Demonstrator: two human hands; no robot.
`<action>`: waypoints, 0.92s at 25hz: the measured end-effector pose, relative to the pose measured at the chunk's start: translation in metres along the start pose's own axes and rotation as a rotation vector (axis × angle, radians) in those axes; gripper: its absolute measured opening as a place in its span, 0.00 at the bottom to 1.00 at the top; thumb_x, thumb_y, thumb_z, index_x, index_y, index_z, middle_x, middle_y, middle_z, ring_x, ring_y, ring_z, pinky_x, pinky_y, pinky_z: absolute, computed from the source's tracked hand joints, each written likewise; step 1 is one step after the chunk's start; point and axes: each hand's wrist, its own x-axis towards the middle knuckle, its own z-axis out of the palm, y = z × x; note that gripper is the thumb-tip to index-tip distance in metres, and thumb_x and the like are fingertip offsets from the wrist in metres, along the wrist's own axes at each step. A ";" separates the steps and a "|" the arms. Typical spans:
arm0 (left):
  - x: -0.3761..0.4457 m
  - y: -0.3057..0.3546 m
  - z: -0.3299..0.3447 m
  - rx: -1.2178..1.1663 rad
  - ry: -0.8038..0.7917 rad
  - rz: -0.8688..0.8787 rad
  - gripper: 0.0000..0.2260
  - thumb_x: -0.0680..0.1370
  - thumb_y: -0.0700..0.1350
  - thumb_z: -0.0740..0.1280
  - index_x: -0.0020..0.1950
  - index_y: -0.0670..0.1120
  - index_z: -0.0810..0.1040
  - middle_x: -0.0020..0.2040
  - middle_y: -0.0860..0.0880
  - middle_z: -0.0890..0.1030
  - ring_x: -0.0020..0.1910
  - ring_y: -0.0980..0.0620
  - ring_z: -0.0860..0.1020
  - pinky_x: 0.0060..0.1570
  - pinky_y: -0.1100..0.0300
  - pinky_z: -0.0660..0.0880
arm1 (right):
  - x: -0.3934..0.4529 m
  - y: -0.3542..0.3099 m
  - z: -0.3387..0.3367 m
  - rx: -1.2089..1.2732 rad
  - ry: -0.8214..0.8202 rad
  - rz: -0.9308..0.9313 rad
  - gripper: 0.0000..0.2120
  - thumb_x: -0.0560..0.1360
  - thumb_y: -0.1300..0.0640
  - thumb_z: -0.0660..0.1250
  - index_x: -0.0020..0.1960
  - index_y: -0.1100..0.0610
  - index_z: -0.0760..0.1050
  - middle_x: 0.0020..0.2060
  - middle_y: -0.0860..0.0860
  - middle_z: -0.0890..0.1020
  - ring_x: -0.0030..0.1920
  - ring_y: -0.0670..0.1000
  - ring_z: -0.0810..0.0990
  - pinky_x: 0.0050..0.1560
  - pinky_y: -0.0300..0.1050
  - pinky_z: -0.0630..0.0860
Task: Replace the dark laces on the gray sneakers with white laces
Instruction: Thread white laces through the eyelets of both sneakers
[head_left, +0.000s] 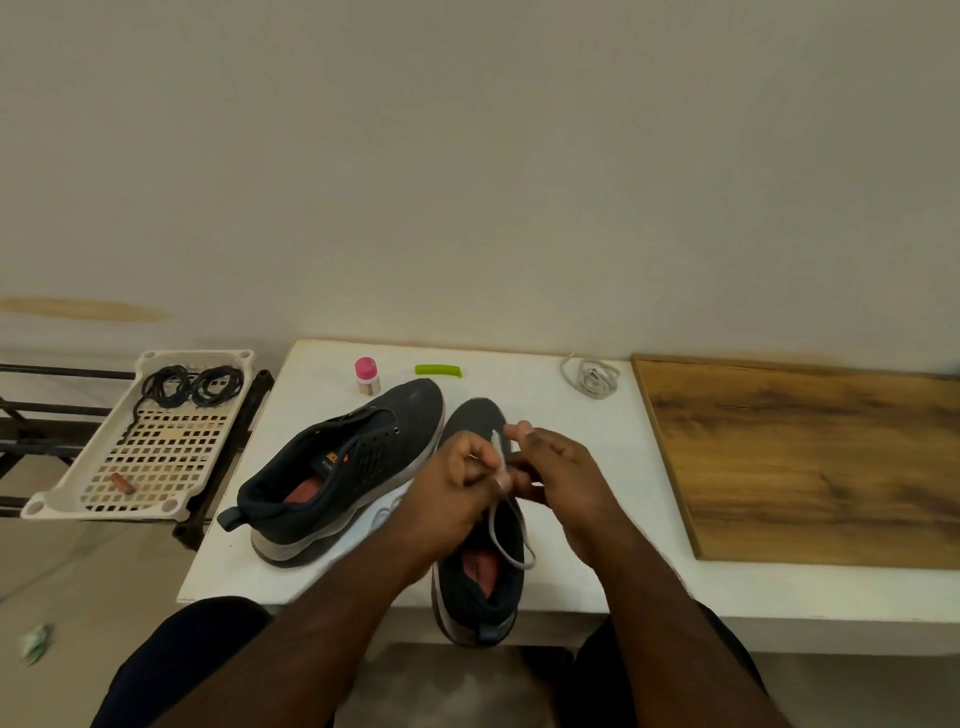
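Both my left hand (451, 480) and right hand (553, 467) pinched the white lace (500, 512) over the nearer sneaker (480, 571) at the table's front edge. I judged threading underway; next, its tip needed aiming into an eyelet.

No legible txt; left sneaker (343, 467) tongue has orange tag w/ small lettering, too blurry to read
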 end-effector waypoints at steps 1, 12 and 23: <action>-0.001 -0.004 0.005 0.096 -0.008 0.037 0.06 0.78 0.42 0.68 0.47 0.50 0.73 0.43 0.48 0.84 0.45 0.46 0.82 0.48 0.48 0.80 | 0.000 0.000 0.002 0.029 -0.034 -0.005 0.13 0.81 0.50 0.64 0.53 0.56 0.83 0.46 0.58 0.85 0.50 0.54 0.85 0.53 0.48 0.82; 0.005 -0.017 -0.016 0.488 0.234 -0.081 0.08 0.74 0.50 0.73 0.50 0.51 0.77 0.43 0.55 0.80 0.42 0.61 0.77 0.40 0.66 0.72 | 0.011 0.014 -0.016 -0.799 0.472 -0.692 0.14 0.80 0.59 0.67 0.65 0.55 0.79 0.55 0.51 0.85 0.56 0.50 0.82 0.60 0.47 0.77; 0.013 -0.028 -0.010 0.707 0.150 -0.074 0.10 0.74 0.52 0.73 0.53 0.51 0.79 0.44 0.55 0.81 0.43 0.59 0.78 0.44 0.62 0.76 | 0.009 0.032 0.015 -0.431 0.134 -0.102 0.10 0.78 0.60 0.68 0.54 0.52 0.85 0.39 0.40 0.82 0.40 0.47 0.84 0.48 0.46 0.83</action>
